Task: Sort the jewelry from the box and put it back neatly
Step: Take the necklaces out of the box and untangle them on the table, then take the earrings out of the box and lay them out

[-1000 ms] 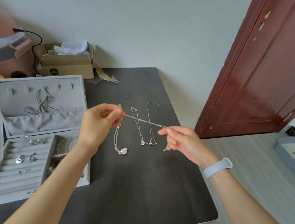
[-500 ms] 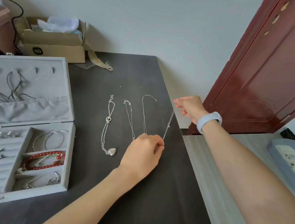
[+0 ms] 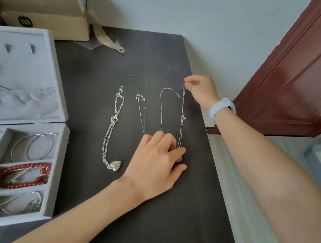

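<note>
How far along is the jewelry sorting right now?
Early on. Done: three necklaces lie in a row on the table, including the heart pendant necklace. In hand: left hand and right hand straighten a fourth chain. Left: bracelets remain in the jewelry box; nothing is returned.

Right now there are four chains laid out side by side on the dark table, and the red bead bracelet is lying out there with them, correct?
Not quite. The head view shows the red bead bracelet inside a compartment of the grey jewelry box, not on the dark table. The four chains do lie side by side there.
</note>
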